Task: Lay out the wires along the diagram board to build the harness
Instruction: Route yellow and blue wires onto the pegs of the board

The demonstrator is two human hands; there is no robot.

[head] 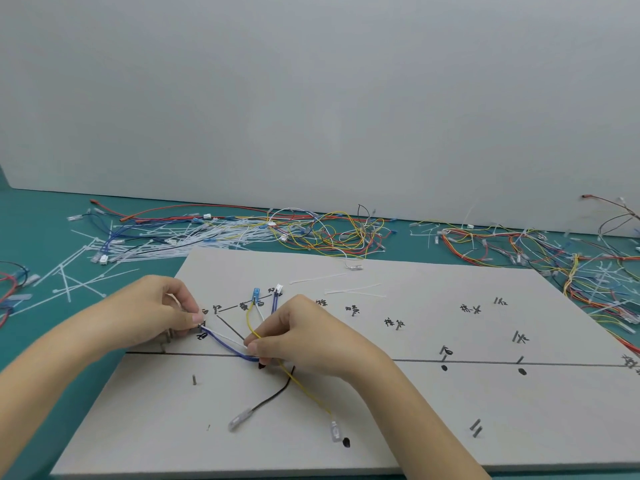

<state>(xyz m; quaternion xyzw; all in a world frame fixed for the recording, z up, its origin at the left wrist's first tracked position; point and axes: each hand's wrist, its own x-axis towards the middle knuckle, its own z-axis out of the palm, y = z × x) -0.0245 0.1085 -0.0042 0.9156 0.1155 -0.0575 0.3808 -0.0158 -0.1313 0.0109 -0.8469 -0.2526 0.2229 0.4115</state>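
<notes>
Grey diagram board (415, 410), handwritten marks unreadable | left hand (162, 313) pinches white wire (221, 336) | right hand (304, 336) pinches blue wire (228, 348)

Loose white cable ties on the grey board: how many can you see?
3: one thin white cable tie near the board's far edge, and two crossing white cable ties just right of it. Hands may hide others.

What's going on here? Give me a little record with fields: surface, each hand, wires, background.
surface: grey diagram board with pins and handwritten marks, on a teal table
left hand: pinches the wire ends at a pin
right hand: pinches wires near the long drawn line
wires on board: blue wire, yellow wire, black wire
background: loose wire pile, white cable ties
</notes>
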